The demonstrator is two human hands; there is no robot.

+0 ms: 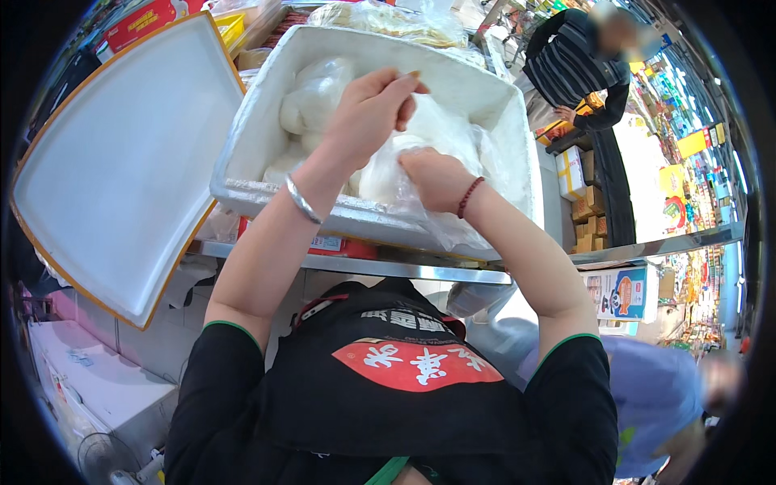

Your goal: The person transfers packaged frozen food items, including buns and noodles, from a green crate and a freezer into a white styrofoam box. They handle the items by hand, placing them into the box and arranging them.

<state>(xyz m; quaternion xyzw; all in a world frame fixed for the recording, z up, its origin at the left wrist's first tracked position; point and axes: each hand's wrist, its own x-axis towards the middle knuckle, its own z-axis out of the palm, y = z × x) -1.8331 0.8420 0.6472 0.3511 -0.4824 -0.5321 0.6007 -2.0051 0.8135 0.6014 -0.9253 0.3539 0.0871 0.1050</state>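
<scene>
A white polystyrene foam box (pixel 370 215) stands in front of me with pale, rounded pieces (pixel 293 115) in clear plastic bags inside it. My right hand (pixel 439 179), a red beaded bracelet at its wrist, is shut on a clear plastic bag (pixel 451 227) whose loose edge hangs over the near rim. More of this bag, with white contents (pixel 436 124), spreads through the middle of the box. My left hand (pixel 376 115), below a silver bangle, is raised over the contents with curled fingers. Whether it pinches any plastic is hidden.
A white tray-like lid with an orange rim (pixel 127 163) leans at the left of the box. A metal rail (pixel 412 267) runs along the near side. One person (pixel 570 66) stands at the far right, another (pixel 652 394) close by at the lower right. Bagged food (pixel 394 24) lies behind.
</scene>
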